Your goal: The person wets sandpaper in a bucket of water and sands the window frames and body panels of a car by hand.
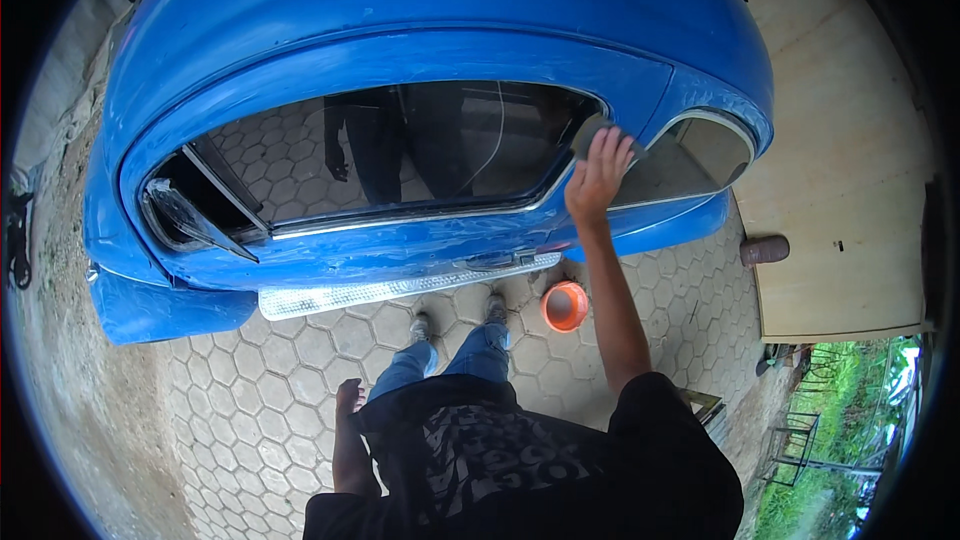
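Note:
A blue car (400,50) with rounded bodywork fills the upper part of the view, its paint marked with pale scuffs and streaks. My right arm reaches up to the post between the door window (290,155) and the small rear side window (690,155). There my right hand (598,175) is closed on a dark grey, block-like pad (590,133), pressed against the bodywork. The fingers hide part of the pad. My left hand (350,397) hangs low at my side, away from the car, its fingers loosely apart and nothing visible in it.
An orange bucket (565,307) with greyish liquid stands on the hexagonal paving (300,340), near my feet. Along the car's lower side runs a silvery running board (400,287). A small vent window (185,215) sticks out at the left. A beige panel (840,190) stands at the right.

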The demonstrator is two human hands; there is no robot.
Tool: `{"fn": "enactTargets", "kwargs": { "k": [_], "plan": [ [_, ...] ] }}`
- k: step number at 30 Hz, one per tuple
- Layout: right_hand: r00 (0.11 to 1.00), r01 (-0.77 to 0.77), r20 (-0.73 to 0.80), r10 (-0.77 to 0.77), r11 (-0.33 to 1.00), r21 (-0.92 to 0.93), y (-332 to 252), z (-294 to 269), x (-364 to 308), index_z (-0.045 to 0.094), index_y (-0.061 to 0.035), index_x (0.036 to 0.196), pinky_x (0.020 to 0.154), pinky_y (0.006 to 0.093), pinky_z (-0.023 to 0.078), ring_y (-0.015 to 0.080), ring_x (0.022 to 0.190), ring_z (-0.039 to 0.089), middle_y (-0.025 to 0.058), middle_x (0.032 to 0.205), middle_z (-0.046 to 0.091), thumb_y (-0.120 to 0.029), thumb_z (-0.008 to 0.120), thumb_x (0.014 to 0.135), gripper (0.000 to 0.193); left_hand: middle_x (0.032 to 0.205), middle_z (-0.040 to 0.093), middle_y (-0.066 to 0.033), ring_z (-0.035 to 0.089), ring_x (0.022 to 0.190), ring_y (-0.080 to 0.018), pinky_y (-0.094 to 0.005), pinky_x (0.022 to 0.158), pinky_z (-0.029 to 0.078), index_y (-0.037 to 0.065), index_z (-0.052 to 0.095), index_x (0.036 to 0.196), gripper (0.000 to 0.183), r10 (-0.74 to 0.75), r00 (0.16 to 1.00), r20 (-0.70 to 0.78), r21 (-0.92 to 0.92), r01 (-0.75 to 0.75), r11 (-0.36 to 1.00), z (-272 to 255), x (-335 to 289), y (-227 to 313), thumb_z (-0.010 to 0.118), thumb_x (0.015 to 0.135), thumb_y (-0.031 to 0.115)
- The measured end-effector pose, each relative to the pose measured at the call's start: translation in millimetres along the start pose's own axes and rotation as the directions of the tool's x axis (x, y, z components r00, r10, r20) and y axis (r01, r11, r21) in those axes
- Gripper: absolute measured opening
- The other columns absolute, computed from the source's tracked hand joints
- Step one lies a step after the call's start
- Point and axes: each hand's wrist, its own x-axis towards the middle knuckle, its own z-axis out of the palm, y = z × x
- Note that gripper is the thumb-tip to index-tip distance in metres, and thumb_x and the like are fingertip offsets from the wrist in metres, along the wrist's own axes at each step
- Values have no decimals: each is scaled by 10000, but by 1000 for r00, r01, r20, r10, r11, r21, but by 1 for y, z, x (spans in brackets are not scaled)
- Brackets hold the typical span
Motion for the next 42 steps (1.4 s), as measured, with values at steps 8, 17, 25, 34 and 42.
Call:
{"fn": "enactTargets", "kwargs": {
  "k": [8, 17, 25, 34, 42],
  "plan": [
    [385, -535, 876, 292, 844, -46, -57, -136, -336, 426, -71, 1307, 991, 415, 408, 329, 1243, 435, 145, 1354, 453, -40, 462, 889, 421, 758, 550, -72, 509, 508, -144, -290, 409, 383, 103, 568, 1076, 267, -49, 995, 82, -93, 56, 994, -7, 11, 18, 508, 896, 290],
    [-757, -486, 215, 618, -312, -816, -121, -340, -502, 618, -41, 1096, 920, 425, 453, 347, 1066, 577, 233, 1070, 620, -341, 512, 823, 419, 845, 639, -65, 619, 659, -173, -332, 534, 491, 159, 589, 1146, 297, -275, 945, 177, 818, 14, 575, 33, 36, 102, 472, 913, 303],
    [-635, -662, 289, 717, -312, -682, -111, -315, -484, 636, -77, 1041, 859, 467, 461, 377, 1001, 597, 215, 1018, 634, -248, 494, 816, 316, 811, 628, -37, 577, 601, -153, -321, 488, 452, 175, 602, 1084, 261, 93, 875, 474, 778, -466, 421, 161, 50, 273, 557, 878, 328],
    [-704, -686, 193, 684, -583, -436, 52, -258, -543, 650, -77, 1025, 813, 450, 488, 367, 904, 634, 216, 920, 657, -224, 463, 766, 352, 833, 672, -67, 631, 670, -143, -291, 631, 496, 114, 639, 1045, 295, 71, 802, 593, 783, -595, 182, 376, -47, 333, 551, 890, 349],
    [-588, -802, 355, 726, -466, -374, 207, -172, -583, 641, -45, 988, 816, 476, 478, 401, 905, 619, 240, 917, 645, -235, 480, 794, 316, 997, 650, -148, 611, 949, -335, -420, 844, 485, 139, 625, 1082, 318, 67, 795, 603, 778, -568, -268, 491, -24, 307, 569, 841, 340]
  ]
}}
